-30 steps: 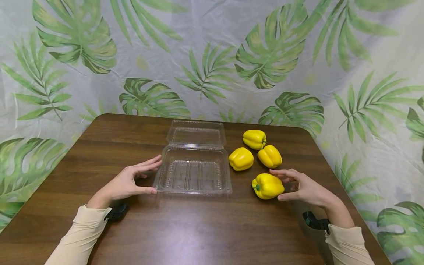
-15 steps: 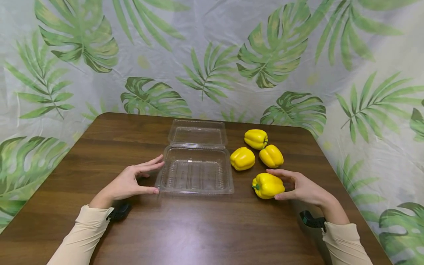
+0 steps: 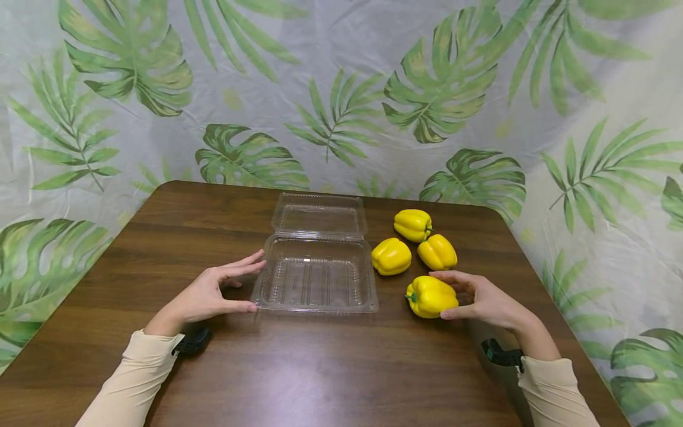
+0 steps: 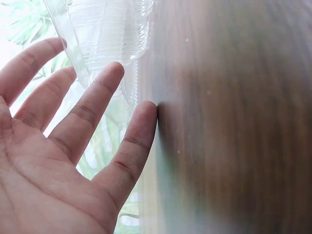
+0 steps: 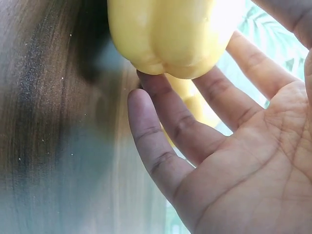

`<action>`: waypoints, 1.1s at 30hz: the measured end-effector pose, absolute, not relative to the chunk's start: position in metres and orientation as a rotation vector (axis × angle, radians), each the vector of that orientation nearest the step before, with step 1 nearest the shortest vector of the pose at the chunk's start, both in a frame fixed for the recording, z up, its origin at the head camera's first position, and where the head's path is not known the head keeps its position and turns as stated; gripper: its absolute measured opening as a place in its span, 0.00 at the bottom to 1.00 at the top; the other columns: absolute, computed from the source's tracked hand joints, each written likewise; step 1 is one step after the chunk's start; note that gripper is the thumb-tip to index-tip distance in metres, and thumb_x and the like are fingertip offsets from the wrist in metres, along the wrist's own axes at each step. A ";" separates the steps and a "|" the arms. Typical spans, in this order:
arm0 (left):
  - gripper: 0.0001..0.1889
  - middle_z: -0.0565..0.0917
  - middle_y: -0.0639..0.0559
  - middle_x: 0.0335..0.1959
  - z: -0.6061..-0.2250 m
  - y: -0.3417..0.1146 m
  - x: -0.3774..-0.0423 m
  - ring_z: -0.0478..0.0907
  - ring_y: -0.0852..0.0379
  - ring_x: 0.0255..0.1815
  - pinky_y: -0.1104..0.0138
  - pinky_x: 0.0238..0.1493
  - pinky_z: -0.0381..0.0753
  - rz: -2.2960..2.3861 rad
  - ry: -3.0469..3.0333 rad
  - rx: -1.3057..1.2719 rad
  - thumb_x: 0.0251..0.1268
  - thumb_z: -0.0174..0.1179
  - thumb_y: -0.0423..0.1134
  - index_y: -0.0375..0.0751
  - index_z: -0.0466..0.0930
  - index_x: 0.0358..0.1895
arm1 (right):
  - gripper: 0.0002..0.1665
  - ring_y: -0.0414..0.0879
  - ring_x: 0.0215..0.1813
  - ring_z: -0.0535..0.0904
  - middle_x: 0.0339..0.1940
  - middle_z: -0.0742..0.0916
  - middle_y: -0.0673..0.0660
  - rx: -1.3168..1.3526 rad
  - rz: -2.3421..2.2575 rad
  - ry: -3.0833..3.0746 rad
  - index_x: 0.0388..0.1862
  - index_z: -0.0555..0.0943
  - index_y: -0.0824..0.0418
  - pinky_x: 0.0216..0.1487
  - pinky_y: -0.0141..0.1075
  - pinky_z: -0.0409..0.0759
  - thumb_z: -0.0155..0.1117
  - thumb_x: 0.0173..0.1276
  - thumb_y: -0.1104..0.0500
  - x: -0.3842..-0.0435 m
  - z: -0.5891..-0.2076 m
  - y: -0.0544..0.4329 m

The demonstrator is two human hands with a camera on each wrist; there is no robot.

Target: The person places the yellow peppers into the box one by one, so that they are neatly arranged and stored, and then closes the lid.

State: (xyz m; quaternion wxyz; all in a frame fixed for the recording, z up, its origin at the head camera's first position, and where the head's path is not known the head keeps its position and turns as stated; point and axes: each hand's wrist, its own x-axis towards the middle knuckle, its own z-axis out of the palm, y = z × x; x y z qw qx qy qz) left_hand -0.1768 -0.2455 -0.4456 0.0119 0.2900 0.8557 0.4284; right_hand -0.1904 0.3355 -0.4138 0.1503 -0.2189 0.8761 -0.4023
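A yellow bell pepper (image 3: 430,295), its green stem pointing left, is pinched between the thumb and fingers of my right hand (image 3: 488,301). The right wrist view shows the lobed end of this pepper (image 5: 165,36) against my fingertips, with a dark shadow on the table beside it. My left hand (image 3: 205,295) lies at the left side of a clear plastic clamshell container (image 3: 315,287). Its fingers are spread and fairly straight, fingertips right at the rim, the thumb by the near left corner. The container's lid (image 3: 320,214) is folded back, away from me.
Several more yellow bell peppers lie on the brown wooden table (image 3: 320,367): one pepper (image 3: 392,257) close to the container's right side, another pepper (image 3: 437,252) beyond my right hand, and a pepper (image 3: 412,225) farthest back. A leaf-patterned cloth (image 3: 341,95) hangs behind the table.
My right hand has moved slightly left, closing its thumb and fingers on the bell pepper, which has risen and tilted a little. My left hand has stayed at the container.
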 end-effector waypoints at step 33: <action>0.40 0.67 0.49 0.85 -0.446 -0.247 -0.177 0.67 0.75 0.77 0.60 0.63 0.85 1.338 2.667 0.911 0.60 0.81 0.44 0.42 0.77 0.77 | 0.44 0.31 0.63 0.80 0.73 0.83 0.58 -0.610 -1.131 2.586 0.79 0.75 0.52 0.59 0.31 0.84 0.82 0.66 0.54 -0.195 -0.404 0.330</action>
